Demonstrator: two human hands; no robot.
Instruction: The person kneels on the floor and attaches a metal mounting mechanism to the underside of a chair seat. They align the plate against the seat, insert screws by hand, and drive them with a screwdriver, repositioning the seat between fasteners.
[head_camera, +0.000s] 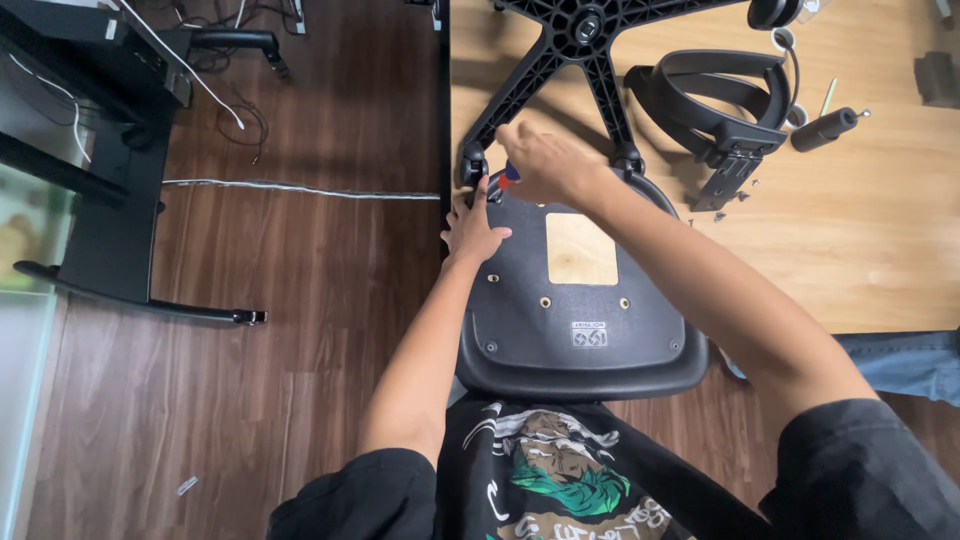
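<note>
Both hands (505, 190) rest on an upturned black seat (575, 300).

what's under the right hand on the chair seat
Under the right hand a red-and-blue tool handle peeks out at the upturned seat edge. Its tip and any screw are covered by the hand.

Office, desk legs (110, 270), floor cables (300, 188)
</note>
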